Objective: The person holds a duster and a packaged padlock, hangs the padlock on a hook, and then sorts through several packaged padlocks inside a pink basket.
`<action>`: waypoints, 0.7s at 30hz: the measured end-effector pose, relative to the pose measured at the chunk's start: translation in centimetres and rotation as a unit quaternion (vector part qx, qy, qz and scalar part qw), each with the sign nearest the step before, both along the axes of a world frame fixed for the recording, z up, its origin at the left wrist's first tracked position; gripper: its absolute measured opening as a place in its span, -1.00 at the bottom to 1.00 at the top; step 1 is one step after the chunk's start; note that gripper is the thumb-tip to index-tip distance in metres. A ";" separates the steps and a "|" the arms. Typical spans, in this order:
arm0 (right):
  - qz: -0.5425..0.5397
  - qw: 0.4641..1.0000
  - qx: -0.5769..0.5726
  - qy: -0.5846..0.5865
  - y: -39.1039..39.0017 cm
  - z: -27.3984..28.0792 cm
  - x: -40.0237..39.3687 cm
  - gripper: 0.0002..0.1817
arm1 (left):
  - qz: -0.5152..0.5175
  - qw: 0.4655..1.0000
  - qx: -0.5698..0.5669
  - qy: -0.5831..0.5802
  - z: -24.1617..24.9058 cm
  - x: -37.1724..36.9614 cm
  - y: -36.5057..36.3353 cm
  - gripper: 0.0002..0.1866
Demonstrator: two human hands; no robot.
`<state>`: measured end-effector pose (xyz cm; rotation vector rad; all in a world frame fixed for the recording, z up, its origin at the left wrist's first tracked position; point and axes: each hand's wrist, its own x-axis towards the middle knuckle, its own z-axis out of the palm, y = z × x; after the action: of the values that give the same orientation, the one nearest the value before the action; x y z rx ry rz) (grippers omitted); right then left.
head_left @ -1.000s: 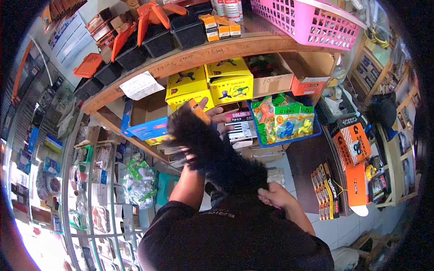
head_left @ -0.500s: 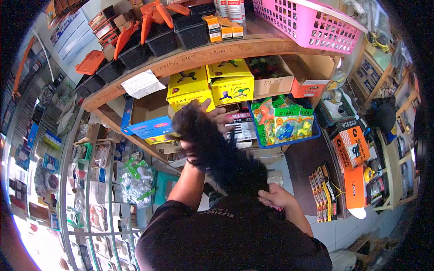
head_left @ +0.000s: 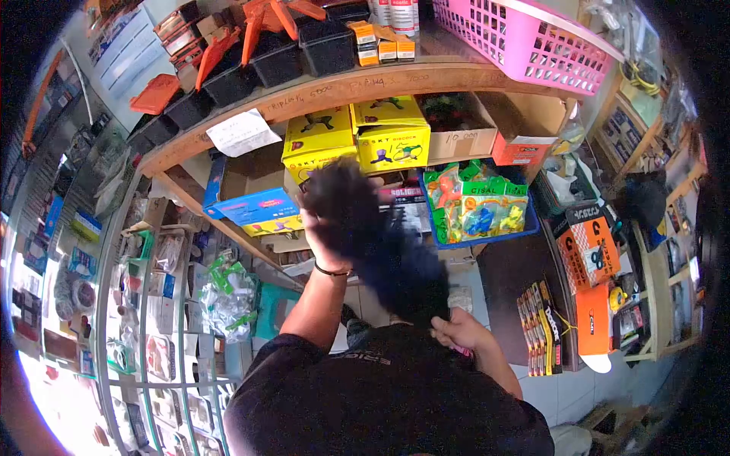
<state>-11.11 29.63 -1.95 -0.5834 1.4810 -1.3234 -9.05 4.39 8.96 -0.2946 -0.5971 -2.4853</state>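
A dark, fluffy feather duster [head_left: 380,243] slants up and left across the middle of the view, its upper end blurred. My right hand [head_left: 464,331] is closed around its lower end at the right; a bit of pink shows under the fingers. My left hand [head_left: 325,247], with a dark band at the wrist, is raised against the upper feathers. The feathers cover most of its fingers, but the visible parts lie apart on either side of the duster. Behind the duster stand yellow boxes [head_left: 391,144] on a shelf.
Above runs a wooden shelf edge [head_left: 304,99] with black bins [head_left: 327,47] and a pink basket [head_left: 563,57]. A blue tray of packets [head_left: 487,209] and a blue box [head_left: 255,209] sit below it. Glass shelving [head_left: 144,319] stands left; an orange box [head_left: 597,319] stands right.
The duster's upper end has shifted slightly right and up. My left hand has turned, and its fingers, spread out in view before, are now mostly behind the feathers. My right hand keeps its grip.
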 end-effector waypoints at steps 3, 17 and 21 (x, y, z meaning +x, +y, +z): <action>0.015 0.998 0.057 -0.004 0.4 1.0 -0.3 -0.62 | -0.171 0.973 -0.136 0.071 -1.4 -0.3 -2.2 -0.32; -0.010 0.998 0.029 -0.047 0.7 1.2 -0.7 -0.59 | -0.116 0.984 -0.112 0.080 -2.2 -0.3 -1.0 -0.31; -0.071 0.994 0.011 -0.077 0.8 1.1 -0.3 -0.57 | 0.069 0.991 -0.026 -0.116 2.0 0.9 2.2 -0.32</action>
<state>-11.45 30.41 -0.90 -0.3588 1.4294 -1.4277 -8.11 6.57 11.01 0.0172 -0.7511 -2.3900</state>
